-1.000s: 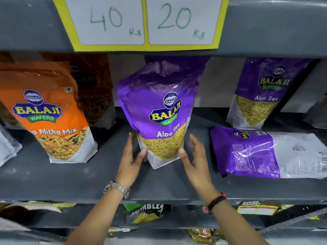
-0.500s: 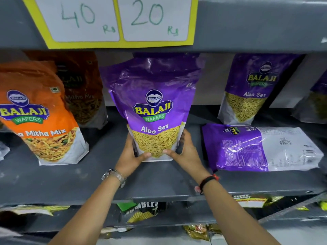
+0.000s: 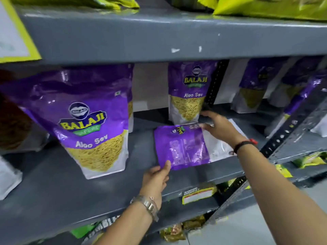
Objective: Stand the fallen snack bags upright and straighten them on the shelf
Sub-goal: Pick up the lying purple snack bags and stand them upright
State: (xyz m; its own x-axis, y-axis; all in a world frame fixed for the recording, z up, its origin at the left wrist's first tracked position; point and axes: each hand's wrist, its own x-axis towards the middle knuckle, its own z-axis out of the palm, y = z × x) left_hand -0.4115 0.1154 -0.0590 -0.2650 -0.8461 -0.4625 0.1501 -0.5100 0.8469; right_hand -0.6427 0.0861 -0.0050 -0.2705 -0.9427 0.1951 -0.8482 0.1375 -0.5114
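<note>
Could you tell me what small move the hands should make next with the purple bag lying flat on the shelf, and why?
Probably tip the flat Aloo Sev bag up onto its white base. It lies back-side up, the left hand at its near corner and the right hand on its far side; the large bag beside it already stands.

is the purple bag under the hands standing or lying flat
Lying flat: the fallen purple bag rests back-side up on the shelf, left hand and right hand touching it.

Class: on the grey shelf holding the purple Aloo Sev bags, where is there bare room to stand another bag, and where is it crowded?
Bare shelf lies in front of the large upright bag, and between it and the fallen bag. It is crowded at the right: the left hand and right hand on the fallen bag, with an upright bag directly behind.
</note>
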